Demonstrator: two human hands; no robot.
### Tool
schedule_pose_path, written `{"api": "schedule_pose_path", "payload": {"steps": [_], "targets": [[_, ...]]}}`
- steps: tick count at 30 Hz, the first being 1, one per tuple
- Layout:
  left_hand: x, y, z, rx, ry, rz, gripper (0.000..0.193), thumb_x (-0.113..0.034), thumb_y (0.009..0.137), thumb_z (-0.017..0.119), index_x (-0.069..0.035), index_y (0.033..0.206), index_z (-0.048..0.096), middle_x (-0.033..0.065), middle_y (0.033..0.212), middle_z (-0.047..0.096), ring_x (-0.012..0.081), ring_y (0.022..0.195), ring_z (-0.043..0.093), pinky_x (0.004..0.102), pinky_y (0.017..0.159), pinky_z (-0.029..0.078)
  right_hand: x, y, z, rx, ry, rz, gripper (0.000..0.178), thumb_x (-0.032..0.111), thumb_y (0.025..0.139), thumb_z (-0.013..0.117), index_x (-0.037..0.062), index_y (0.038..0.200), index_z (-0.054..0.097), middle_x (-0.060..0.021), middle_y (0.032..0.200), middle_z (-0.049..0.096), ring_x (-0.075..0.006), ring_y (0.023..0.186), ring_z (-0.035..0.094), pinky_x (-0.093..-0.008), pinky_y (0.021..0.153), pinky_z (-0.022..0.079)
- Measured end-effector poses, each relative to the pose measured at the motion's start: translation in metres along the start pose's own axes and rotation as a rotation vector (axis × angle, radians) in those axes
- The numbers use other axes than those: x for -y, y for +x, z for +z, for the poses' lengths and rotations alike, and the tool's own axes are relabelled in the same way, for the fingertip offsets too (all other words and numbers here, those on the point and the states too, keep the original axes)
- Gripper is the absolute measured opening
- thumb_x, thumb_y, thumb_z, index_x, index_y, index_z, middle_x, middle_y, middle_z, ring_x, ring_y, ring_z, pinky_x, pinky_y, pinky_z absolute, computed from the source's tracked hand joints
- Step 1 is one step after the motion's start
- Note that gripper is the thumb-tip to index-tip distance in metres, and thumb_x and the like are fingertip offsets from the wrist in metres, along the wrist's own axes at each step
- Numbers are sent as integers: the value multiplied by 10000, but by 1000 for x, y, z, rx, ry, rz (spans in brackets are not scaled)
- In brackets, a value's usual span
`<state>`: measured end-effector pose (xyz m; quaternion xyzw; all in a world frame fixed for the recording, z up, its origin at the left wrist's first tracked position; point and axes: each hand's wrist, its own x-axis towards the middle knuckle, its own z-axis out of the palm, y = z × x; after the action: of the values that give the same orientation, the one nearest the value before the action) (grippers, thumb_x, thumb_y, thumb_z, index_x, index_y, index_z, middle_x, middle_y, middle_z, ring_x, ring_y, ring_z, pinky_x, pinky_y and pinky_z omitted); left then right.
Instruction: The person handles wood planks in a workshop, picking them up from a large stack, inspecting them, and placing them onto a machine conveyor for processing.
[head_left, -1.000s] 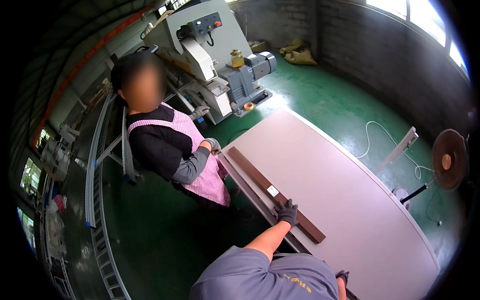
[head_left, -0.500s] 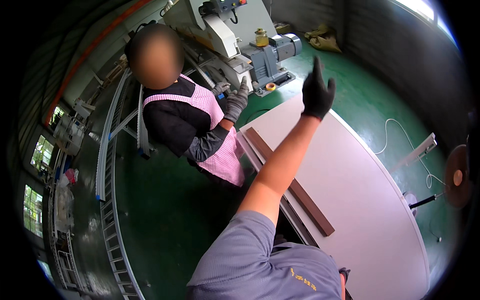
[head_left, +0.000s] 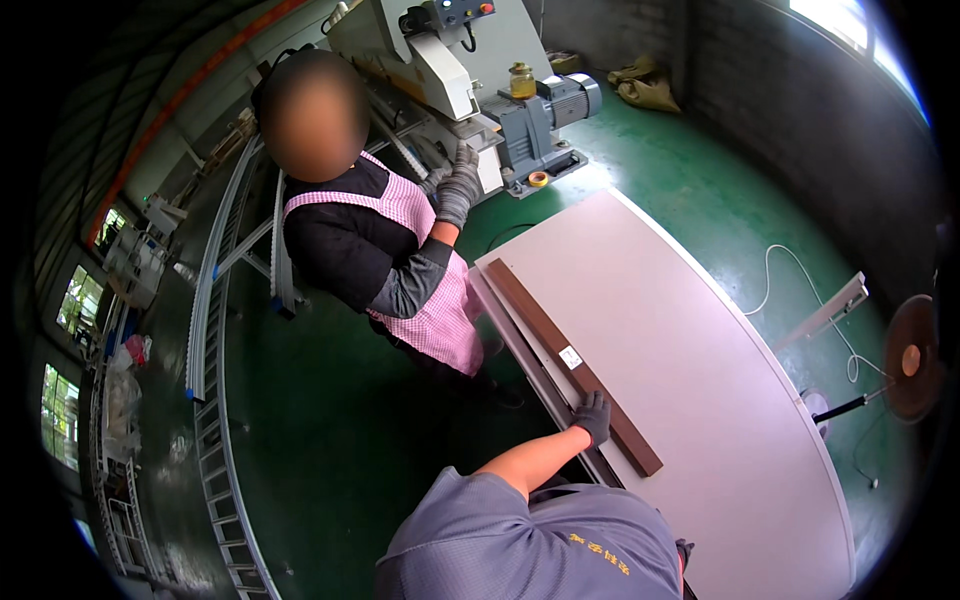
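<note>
the dark-gloved left hand touches the long, brown rectangular bar lying near one edge of the pale, flat-topped table, whether its fingers clamp unclear, the mostly hidden, dark-gloved right hand's fingers likewise.

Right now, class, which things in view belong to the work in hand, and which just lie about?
Seemingly the work:
brown bar, left hand at its edge
pale table beneath

Seemingly lying about:
tan sacks
yellowish jar
</note>
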<state>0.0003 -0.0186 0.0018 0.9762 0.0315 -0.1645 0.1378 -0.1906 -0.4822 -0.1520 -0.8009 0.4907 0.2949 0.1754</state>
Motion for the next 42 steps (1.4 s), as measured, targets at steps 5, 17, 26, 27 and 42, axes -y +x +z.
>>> {"api": "schedule_pose_path", "payload": {"steps": [5,17,26,27,42], "targets": [[-7,13,-41,183,-39,49,447,-225,800,547,-4,1185,500,278,1428,322,425,1317,322,510,1025,353,-32,40,25,-22,82,-82,684,457,947,384,90,1480,164,-227,1462,312,-374,1299,399,-426,1066,360],[-2,3,-35,117,24,20,444,-230,796,574,-38,1192,515,219,1382,368,372,1240,405,492,944,415,1,-31,-20,117,63,-62,780,506,935,379,20,1475,94,-237,1483,259,-333,1353,328,-353,1098,311],[1,4,-21,91,43,-2,487,-208,820,502,-38,1275,462,208,1451,308,362,1308,351,488,995,378,17,-73,-39,96,-207,-196,835,484,911,457,-5,1468,71,-240,1495,222,-320,1383,264,-334,1120,276],[2,3,-22,92,43,-1,487,-209,821,502,-37,1274,461,210,1450,309,363,1309,349,488,995,378,17,-75,-39,81,-192,-222,848,485,904,470,-7,1467,70,-241,1496,218,-320,1384,261,-335,1121,274],[-9,11,-33,186,51,32,475,-225,809,538,-42,1243,476,223,1420,309,378,1283,358,488,954,412,3,-88,-45,115,-277,-405,1158,513,569,788,15,1451,227,-281,1514,79,-383,1401,181,-370,1139,234]]}}
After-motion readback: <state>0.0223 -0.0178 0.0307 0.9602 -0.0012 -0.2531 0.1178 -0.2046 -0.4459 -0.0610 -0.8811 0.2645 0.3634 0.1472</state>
